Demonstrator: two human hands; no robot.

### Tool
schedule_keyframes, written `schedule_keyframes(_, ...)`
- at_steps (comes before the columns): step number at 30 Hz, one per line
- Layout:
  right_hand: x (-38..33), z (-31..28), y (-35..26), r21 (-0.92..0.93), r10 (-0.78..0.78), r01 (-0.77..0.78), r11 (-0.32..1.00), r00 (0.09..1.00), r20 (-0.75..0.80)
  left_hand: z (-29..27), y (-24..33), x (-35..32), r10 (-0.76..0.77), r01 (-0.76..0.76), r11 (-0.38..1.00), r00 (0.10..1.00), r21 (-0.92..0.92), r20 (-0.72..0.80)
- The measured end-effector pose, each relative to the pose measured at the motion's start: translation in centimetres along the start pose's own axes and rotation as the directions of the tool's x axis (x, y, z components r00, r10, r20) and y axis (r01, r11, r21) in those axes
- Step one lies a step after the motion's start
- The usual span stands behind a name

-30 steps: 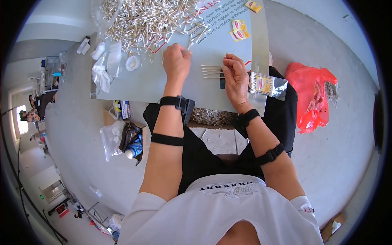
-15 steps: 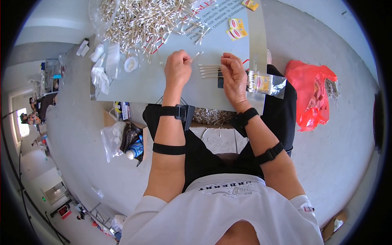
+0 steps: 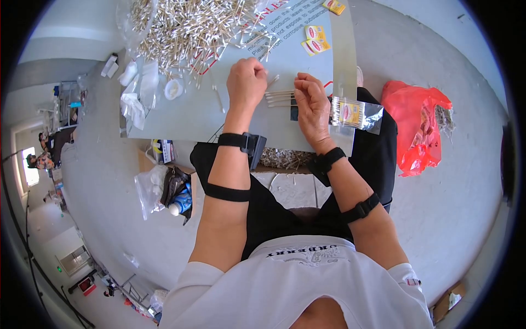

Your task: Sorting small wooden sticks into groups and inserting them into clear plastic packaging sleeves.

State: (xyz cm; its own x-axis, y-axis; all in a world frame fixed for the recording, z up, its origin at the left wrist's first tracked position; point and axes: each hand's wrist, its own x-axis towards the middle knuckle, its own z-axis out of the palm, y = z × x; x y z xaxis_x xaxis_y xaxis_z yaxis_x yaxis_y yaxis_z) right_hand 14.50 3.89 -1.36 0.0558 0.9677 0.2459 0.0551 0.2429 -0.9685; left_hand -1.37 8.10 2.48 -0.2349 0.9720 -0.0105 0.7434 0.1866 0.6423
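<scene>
Several cotton swabs (image 3: 280,98) stick out leftward in a row from my right hand (image 3: 312,107), whose curled fingers hold them just above the table. My left hand (image 3: 245,85) is closed in a pinch, and a single cotton swab (image 3: 274,80) shows at its thumb side, its other end hidden by the hand. A clear plastic packet of swabs with a yellow label (image 3: 349,113) lies by my right wrist at the table's right edge. Beyond my left hand spreads a large heap of loose swabs (image 3: 186,33). One stray swab (image 3: 218,98) lies left of that hand.
Yellow printed cards (image 3: 316,39) lie on the table's far right. Left are a small round white container (image 3: 173,89) and crumpled clear plastic (image 3: 132,104). Below the table stand a box of swabs (image 3: 285,159) and a carton with bags (image 3: 175,189). A red plastic bag (image 3: 413,120) sits right.
My left hand has moved slightly away from me and to the right. A stray swab now lies nearer to me, left of that hand. My right hand has barely moved.
</scene>
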Motion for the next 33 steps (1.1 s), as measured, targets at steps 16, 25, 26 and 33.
schedule_keyframes(16, -0.1, 0.0, 0.3, 0.028, 0.02, -0.02, 0.999, 1.0, 0.002, -2.5, -1.2, 2.9, 0.03, -0.118, 0.952, 0.954, 0.281, 0.299)
schedule_keyframes(25, -0.1, -0.2, -0.4, 0.027, 0.088, -0.089, 0.996, 0.994, 0.061, -0.9, -0.9, 6.5, 0.55, -0.466, 0.779, 0.829, 0.42, -0.099)
schedule_keyframes(26, -0.1, -0.1, -0.3, 0.026, 0.088, -0.09, 0.996, 0.994, 0.061, -0.8, -0.8, 6.8, 0.545, -0.458, 0.737, 0.837, 0.497, -0.036)
schedule_keyframes(33, -0.1, -0.1, -0.1, 0.004, 0.002, -0.002, 1.0, 1.0, 0.005, -0.1, 0.4, 4.7, 0.402, -0.408, 0.689, 0.903, 0.598, 0.154)
